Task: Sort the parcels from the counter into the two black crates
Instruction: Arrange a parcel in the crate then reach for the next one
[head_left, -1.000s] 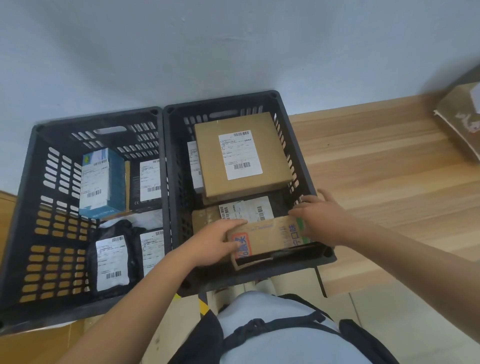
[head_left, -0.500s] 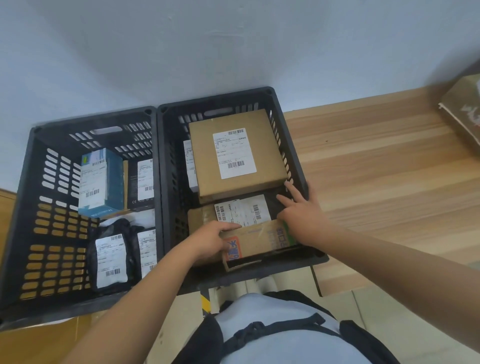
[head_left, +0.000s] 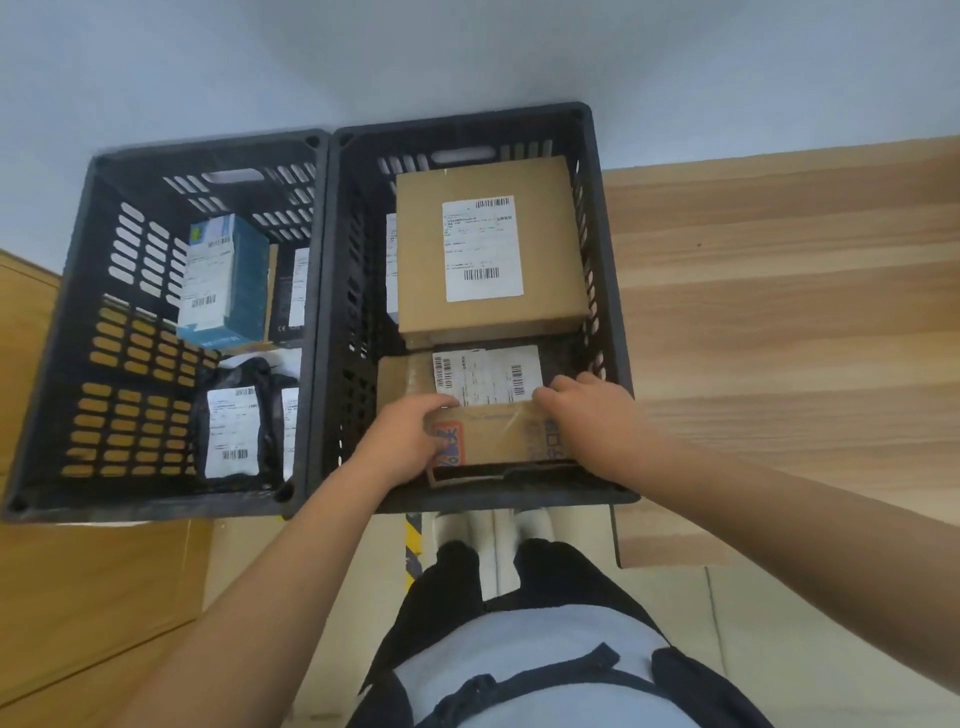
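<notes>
A: Grip?
B: Both left hand (head_left: 410, 441) and right hand (head_left: 587, 415) curled round the small box (head_left: 498, 436) ends. It's inside the right crate (head_left: 607, 270), at the front wall.
A: Crowding?
B: labelled box (head_left: 402, 382) right behind, big box (head_left: 485, 249) beyond, left crate (head_left: 78, 291) alongside.

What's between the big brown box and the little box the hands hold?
In the head view, a flat brown parcel with a white label lies between the big brown box and the little box.
</notes>
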